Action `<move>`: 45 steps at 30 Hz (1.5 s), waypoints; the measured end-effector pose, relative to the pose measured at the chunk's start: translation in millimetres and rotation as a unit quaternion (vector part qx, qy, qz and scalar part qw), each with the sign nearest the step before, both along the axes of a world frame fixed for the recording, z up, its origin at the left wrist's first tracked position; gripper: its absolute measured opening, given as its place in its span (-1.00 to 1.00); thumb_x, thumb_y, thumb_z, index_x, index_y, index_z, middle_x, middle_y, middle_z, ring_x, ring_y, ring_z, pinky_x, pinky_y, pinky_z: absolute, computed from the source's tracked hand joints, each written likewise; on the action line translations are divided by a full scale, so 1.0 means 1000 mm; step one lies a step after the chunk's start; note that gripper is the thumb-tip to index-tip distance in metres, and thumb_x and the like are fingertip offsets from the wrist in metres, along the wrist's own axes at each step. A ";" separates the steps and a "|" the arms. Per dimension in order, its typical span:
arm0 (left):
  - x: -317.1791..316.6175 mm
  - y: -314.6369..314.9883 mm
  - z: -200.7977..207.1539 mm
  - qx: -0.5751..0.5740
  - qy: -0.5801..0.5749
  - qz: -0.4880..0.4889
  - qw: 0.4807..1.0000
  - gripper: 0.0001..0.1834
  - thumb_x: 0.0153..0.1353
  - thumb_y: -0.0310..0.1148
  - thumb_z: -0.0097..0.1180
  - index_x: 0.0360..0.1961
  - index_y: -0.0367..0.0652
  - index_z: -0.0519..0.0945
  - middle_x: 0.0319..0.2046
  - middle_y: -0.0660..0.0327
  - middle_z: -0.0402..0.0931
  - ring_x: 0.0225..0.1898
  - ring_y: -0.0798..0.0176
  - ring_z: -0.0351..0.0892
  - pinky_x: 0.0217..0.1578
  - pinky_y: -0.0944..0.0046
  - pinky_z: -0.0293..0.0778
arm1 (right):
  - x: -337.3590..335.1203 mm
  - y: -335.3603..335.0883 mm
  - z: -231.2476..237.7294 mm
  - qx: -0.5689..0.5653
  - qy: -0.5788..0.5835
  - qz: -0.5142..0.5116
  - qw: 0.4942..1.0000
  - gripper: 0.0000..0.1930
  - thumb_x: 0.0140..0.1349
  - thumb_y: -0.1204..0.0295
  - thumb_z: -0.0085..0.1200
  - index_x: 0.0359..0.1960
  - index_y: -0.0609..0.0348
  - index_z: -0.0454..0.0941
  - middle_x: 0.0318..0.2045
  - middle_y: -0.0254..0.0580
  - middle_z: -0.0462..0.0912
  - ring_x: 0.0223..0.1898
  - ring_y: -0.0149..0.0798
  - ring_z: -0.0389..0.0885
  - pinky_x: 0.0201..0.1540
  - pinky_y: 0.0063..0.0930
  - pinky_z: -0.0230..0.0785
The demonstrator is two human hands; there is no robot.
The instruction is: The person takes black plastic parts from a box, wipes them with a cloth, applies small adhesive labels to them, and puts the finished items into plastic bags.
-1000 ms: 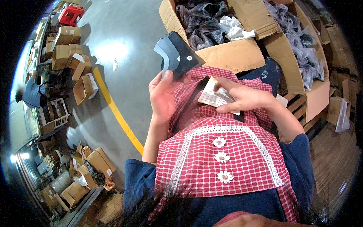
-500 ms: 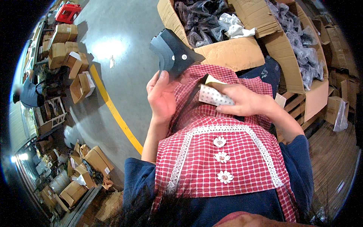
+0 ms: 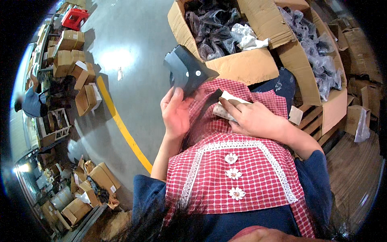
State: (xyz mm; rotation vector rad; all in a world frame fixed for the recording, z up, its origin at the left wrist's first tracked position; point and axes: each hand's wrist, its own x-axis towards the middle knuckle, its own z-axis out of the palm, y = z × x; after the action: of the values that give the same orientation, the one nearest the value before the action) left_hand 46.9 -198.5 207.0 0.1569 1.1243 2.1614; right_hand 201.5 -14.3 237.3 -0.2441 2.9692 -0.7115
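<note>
My left hand (image 3: pixel 176 115) grips the lower end of a stack of thin black curved pieces (image 3: pixel 184 68), thumb in front. Two small round white stickers show on them, side by side. What the pieces are made for I cannot tell. To the right, my right hand (image 3: pixel 260 120) is closed on a curled sheet of white stickers (image 3: pixel 222 113) with small printed marks, held low over my red checked apron (image 3: pixel 225 173). A pale backing strip shows above its fingers. The fingertips hide part of the sheet.
An open cardboard box (image 3: pixel 242 62) of dark plastic-wrapped goods stands ahead, a second carton (image 3: pixel 334 109) to its right on a wooden pallet (image 3: pixel 312 113). Left lie a yellow floor line (image 3: pixel 121 123), several cartons (image 3: pixel 70 40) and a red stool (image 3: pixel 74 18). Another person (image 3: pixel 33 101) is at far left.
My right hand has turned over the sticker sheet, its fingers now reaching across the top and covering more of it. The black stack has shifted slightly down and right in view.
</note>
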 end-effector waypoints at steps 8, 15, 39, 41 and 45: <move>0.005 0.006 0.002 0.013 0.054 0.068 0.996 -0.60 0.50 -0.29 -0.15 0.12 -0.45 0.42 -0.02 -0.05 0.58 0.03 0.03 0.59 0.13 0.07 0.45 | -0.019 0.034 0.023 -0.277 -0.015 -0.110 0.954 -0.34 0.26 0.37 0.10 0.40 0.25 0.21 0.09 0.07 0.58 0.01 -0.12 0.65 0.03 -0.34 0.51; 0.010 0.018 0.039 0.057 0.041 0.020 0.997 -0.65 0.44 -0.38 -0.04 0.13 -0.39 0.43 0.00 0.07 0.58 0.00 0.22 0.57 0.10 0.18 0.44 | -0.035 0.023 0.012 -0.636 -0.160 -0.169 0.736 -0.42 0.27 0.37 0.17 0.29 0.38 0.36 0.08 -0.07 0.58 0.03 -0.32 0.58 0.11 -0.44 0.41; 0.014 0.014 0.040 -0.041 0.133 -0.025 0.990 -0.65 0.40 -0.33 -0.01 0.01 -0.44 0.53 -0.17 -0.02 0.65 -0.20 0.14 0.66 -0.10 0.18 0.54 | -0.037 0.026 0.020 -0.558 -0.131 -0.136 0.808 -0.56 0.49 0.19 -0.08 0.22 0.25 0.46 -0.07 -0.20 0.65 -0.04 -0.39 0.56 0.05 -0.44 0.40; 0.013 0.015 0.040 -0.072 0.132 -0.039 0.988 -0.66 0.41 -0.33 0.01 0.00 -0.43 0.55 -0.18 0.00 0.66 -0.21 0.18 0.67 -0.13 0.21 0.55 | -0.037 0.025 0.016 -0.552 -0.120 -0.138 0.814 -0.56 0.50 0.19 -0.09 0.22 0.26 0.45 -0.05 -0.24 0.64 -0.02 -0.43 0.54 0.06 -0.46 0.39; 0.013 0.015 0.039 -0.064 0.103 -0.047 0.992 -0.69 0.42 -0.35 0.01 -0.01 -0.41 0.56 -0.19 0.01 0.67 -0.21 0.24 0.67 -0.17 0.26 0.57 | -0.034 0.022 0.010 -0.546 -0.127 -0.158 0.813 -0.57 0.50 0.20 -0.09 0.20 0.28 0.45 -0.06 -0.24 0.64 -0.03 -0.45 0.53 0.04 -0.48 0.39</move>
State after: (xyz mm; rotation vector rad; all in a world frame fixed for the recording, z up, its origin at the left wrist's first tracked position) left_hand 59.8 -183.8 246.2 0.3743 1.3412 2.0178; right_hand 167.2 7.3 247.7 0.2898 2.0034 -2.2025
